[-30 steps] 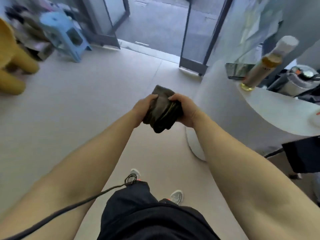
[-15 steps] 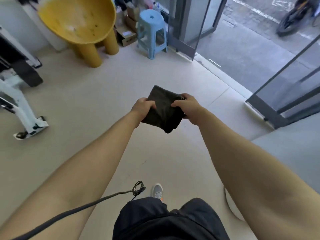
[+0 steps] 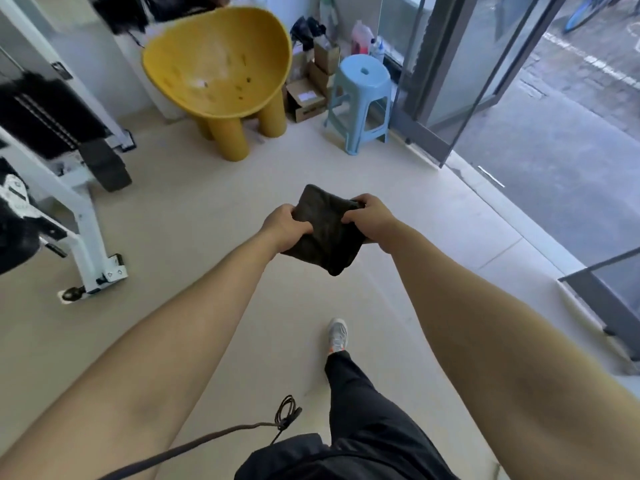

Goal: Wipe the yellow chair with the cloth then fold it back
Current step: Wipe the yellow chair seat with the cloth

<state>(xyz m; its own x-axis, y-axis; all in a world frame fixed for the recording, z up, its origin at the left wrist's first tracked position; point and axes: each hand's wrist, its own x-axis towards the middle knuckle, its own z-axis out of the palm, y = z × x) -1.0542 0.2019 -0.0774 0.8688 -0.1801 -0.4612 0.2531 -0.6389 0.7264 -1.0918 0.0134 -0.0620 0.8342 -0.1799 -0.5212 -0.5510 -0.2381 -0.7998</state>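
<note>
Fig.: L hand [image 3: 285, 226] and R hand [image 3: 369, 214] grip folded cloth [image 3: 325, 233]; yellow chair [image 3: 221, 74] well apart (specks on seat), wiping apparently not begun.

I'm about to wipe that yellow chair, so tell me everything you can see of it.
The yellow chair is a glossy, plastic-looking tub seat, one rounded shell tilted open toward the camera, on thick cylindrical legs; three show. Dark specks and a pale smudge mark the seat. It stands upright on the floor by the wall, cardboard boxes close at its right; contact is unclear. Nothing rests in it, and neither hand touches it.
</note>
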